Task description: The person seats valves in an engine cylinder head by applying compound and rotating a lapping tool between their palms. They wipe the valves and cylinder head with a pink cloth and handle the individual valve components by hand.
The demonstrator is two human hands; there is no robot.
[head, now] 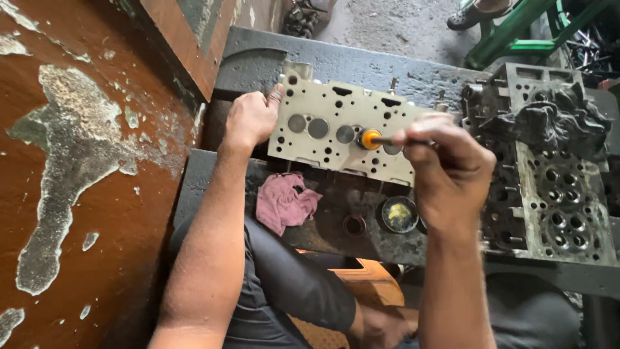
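- Far left is just a rust-brown painted surface (97, 194) with big patches where the paint has flaked to grey. No label or sign on it that I can make out.
- Left hand (250, 119) is curled over the left end of the pale cylinder head (342, 132), thumb up on the corner, pressing it in place. Looks like a steadying hold and not a lift. Worth keeping that pressure on so the head doesn't creep around on the bench.
- The head lies flat-face-up across the dark greasy workbench (310, 64), row of round valve faces along the middle.
- Below it on the bench: a crumpled pink rag (284, 201), then a small round open tin (398, 214) with yellowish paste in it. Can't see any label on the tin.
- Right hand (449, 168) has its fingers pinched together around a thin stick tool (395, 140) with an orange suction cup (370, 139) sitting on one of the valve faces. My guess is this is valve lapping, so keep the stick square to the valve, use light pressure, and keep paste off everything but the seat.
- Far right sits a second, grimy dark cylinder head (549, 174), touching the pale one's end or just beside it, hard to tell.
- Top right: green metal frame (510, 32) and someone's shoe. No signs or packaging anywhere.
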